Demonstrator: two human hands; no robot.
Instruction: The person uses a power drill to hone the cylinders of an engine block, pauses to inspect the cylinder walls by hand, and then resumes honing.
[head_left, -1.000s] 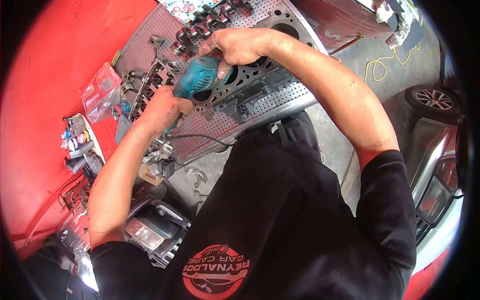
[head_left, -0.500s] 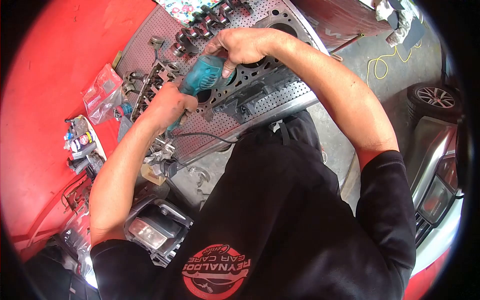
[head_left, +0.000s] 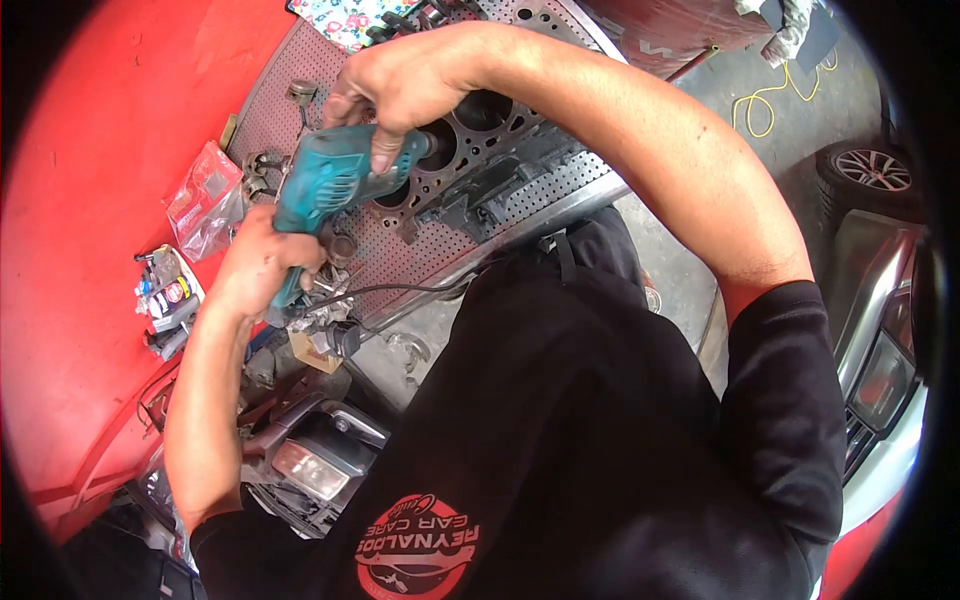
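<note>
A teal corded power drill (head_left: 325, 182) lies across both hands, its chuck end towards a cylinder bore of the metal engine block (head_left: 464, 162). Wrapped round the drill's handle is my left hand (head_left: 265, 255). My right hand (head_left: 400, 90) grips the front of the drill body from above, thumb on the near side. Whatever is fitted in the chuck is hidden in the bore. From the handle a black cord (head_left: 395, 288) runs right along the bench edge. The block rests on a perforated metal bench (head_left: 385, 305).
A piston with its rod (head_left: 302, 92) lies on the bench beyond the drill. Past my right hand, a crankshaft (head_left: 395, 27) is partly covered. A red-and-clear plastic package (head_left: 205, 195) is at left. A wheel (head_left: 870, 172) and yellow cord (head_left: 757, 115) are on the floor at right.
The drill has moved left, drawn back across the block, with both hands still on it. More of its body shows, and my right arm now covers much of the crankshaft.
</note>
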